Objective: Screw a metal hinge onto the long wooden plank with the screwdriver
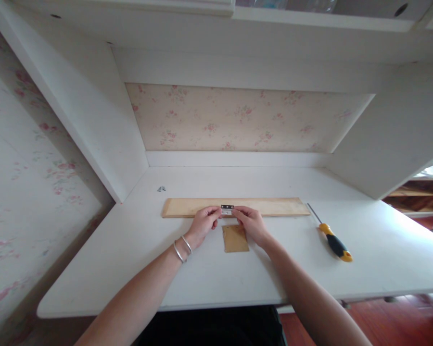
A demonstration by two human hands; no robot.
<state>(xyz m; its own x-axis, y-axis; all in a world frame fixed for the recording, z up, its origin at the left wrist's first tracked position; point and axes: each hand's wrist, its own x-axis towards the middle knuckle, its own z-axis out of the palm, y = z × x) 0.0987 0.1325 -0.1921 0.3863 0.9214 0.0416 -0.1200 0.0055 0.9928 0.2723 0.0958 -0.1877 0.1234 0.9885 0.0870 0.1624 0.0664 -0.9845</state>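
A small silver metal hinge (227, 209) rests on the near edge of a long pale wooden strip (274, 206) lying across the white desk (382, 250). My left hand (202, 225), with two bangles on the wrist, pinches the hinge's left end. My right hand (250, 223) pinches its right end. Just in front of the strip, between my wrists, lies a small brown square board (235, 239); my right hand partly covers its upper right corner.
A screwdriver with a yellow and black handle (335, 244) lies to the right, tip pointing to the strip's right end. A few small screws (161, 189) sit at the back left. White shelf walls enclose the desk on both sides and above.
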